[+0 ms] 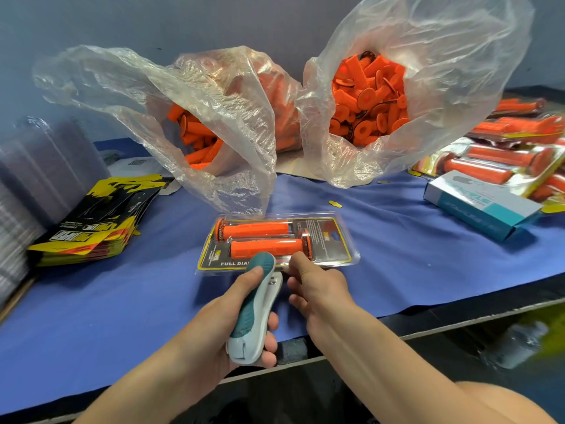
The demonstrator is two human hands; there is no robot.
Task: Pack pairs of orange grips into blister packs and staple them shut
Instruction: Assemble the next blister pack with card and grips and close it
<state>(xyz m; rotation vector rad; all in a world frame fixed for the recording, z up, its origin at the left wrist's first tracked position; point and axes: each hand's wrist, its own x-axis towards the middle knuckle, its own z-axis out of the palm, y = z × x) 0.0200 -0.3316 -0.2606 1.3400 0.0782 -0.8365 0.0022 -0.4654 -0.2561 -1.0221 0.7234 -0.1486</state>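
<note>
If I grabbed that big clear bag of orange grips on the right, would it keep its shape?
Probably not: the bag is thin, crinkled film slumping around the grips, so likely floppy. Heaped that full, it may be heavy. Its mouth gapes open, so grips might spill onto the blue cloth.

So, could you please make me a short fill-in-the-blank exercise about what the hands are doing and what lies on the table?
1. The left hand grips a teal and grey ____.
2. The right hand pinches the near edge of the blister pack, which holds ____ orange grips.
3. The stack of yellow and black cards lies on the blue cloth to the pack's ____.

Missing words: stapler; two; left.
</note>
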